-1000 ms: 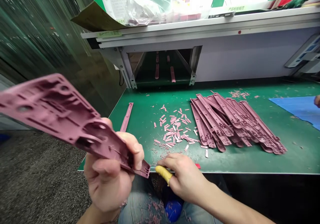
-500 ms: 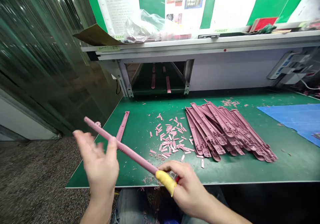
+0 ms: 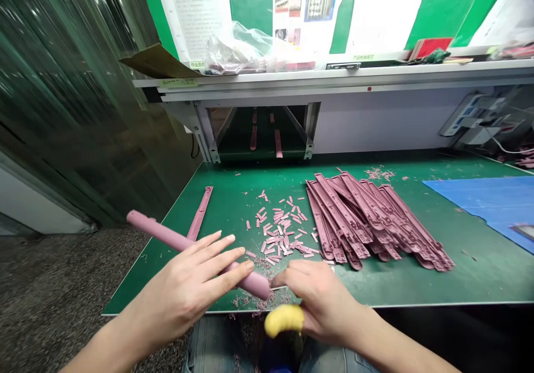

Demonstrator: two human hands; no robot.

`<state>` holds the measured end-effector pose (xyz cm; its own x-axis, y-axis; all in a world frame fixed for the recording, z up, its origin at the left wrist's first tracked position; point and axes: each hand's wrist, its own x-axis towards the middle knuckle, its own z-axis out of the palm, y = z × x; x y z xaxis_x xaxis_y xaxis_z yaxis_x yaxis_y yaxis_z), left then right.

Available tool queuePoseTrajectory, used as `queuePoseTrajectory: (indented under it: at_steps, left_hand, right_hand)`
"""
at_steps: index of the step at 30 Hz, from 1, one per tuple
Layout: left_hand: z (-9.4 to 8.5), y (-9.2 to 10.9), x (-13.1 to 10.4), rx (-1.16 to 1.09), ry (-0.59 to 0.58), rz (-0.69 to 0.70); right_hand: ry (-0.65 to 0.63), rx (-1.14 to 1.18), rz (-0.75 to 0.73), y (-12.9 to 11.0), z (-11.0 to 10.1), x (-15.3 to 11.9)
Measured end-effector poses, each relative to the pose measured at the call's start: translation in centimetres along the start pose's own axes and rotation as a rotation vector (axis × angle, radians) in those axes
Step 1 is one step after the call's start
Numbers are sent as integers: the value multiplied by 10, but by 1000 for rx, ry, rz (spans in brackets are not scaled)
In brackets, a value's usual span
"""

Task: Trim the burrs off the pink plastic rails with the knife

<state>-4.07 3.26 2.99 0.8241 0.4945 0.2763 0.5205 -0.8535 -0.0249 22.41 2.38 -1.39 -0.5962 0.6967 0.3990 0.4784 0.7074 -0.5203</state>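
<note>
My left hand (image 3: 196, 284) lies across a long pink plastic strip (image 3: 161, 232), fingers over its top and thumb hidden beneath. The strip is held tilted above the table's front edge, smooth rounded side up. Close to its lower right end is my right hand (image 3: 321, 301), with a yellow finger cot (image 3: 284, 320) on the thumb. That hand is closed on a small knife (image 3: 280, 288); only a thin pale sliver of blade shows by the index fingertip. Another pink strip (image 3: 201, 213) rests on the table behind my left hand.
Pink scraps (image 3: 283, 234) are scattered mid-table. A pile of pink strips (image 3: 375, 217) lies to their right, beside a blue sheet (image 3: 484, 198). Behind, more strips lie on a dark belt (image 3: 265, 145) under a shelf (image 3: 267, 86). The green table's (image 3: 417, 292) front edge is near my lap.
My left hand has gone from open beside the strip to gripping it across the top. My right hand has let go of the strip's end, its thumb now away from it.
</note>
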Motion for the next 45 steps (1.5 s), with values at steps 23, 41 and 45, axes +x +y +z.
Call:
queuePoseTrajectory:
  at_steps: [23, 41, 45]
  left_hand:
    - [5, 48, -3, -57, 236, -245]
    - [24, 64, 11, -347, 202, -683]
    - [38, 63, 6, -591, 173, -763]
  right_hand:
    - [197, -365, -192, -6, 0, 14]
    - [323, -146, -139, 1, 20, 24]
    - [335, 387, 181, -6, 21, 25]
